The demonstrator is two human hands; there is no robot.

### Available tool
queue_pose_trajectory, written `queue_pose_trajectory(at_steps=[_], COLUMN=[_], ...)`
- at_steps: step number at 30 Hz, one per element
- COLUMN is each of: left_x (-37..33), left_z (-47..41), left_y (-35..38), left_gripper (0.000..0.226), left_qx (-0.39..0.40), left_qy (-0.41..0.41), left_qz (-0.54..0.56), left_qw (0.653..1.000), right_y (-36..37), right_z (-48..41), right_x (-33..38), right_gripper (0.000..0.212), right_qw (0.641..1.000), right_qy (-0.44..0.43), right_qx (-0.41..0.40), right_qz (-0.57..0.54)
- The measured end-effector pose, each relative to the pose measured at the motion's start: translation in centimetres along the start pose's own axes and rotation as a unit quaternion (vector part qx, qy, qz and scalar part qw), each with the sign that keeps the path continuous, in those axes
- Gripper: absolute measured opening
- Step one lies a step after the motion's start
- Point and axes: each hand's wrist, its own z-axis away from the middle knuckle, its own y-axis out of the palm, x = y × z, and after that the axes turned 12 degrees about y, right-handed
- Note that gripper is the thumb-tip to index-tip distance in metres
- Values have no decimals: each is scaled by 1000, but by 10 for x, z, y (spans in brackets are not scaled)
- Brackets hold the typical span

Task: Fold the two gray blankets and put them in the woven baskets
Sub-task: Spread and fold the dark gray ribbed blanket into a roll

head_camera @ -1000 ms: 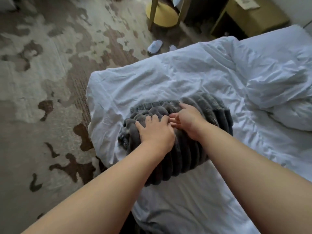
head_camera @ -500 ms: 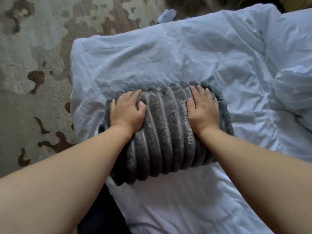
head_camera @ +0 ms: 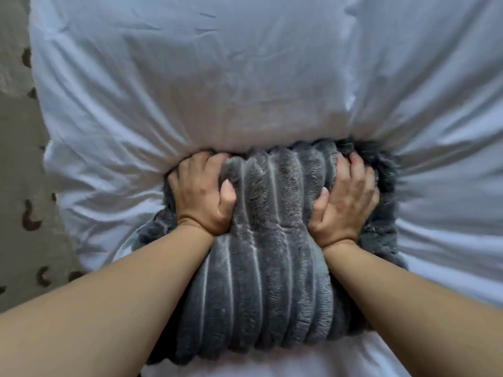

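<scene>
At the left, patterned carpet shows beside the white bedding. The left hand grips the left side of the folded gray blanket, fingers curled deep into the plush. The bundle lies on the bedding between both hands, its ribs and long axis running away from the person. The right hand grips the opposite side, equally near. I think a lift comes next; no basket is visible.

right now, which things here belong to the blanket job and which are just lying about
Job:
- blanket, gray, folded
- left hand, grip on the blanket's left side
- right hand, grip on its right side

Lying about:
- duvet, white, under the blanket
- carpet, patterned, at the left edge
</scene>
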Motion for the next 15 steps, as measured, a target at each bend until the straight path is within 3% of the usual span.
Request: queue_pose_trajectory(at_steps=[15], left_x=[-4], left_z=[0], left_y=[-11], left_gripper=[62], left_qx=[-15], left_qy=[-3], left_qz=[9], left_qw=[1000], right_y=[-7], right_z=[-1], right_x=[1], right_gripper=[66], right_qw=[1000], right_qy=[1], right_qx=[-2], right_qz=[-22])
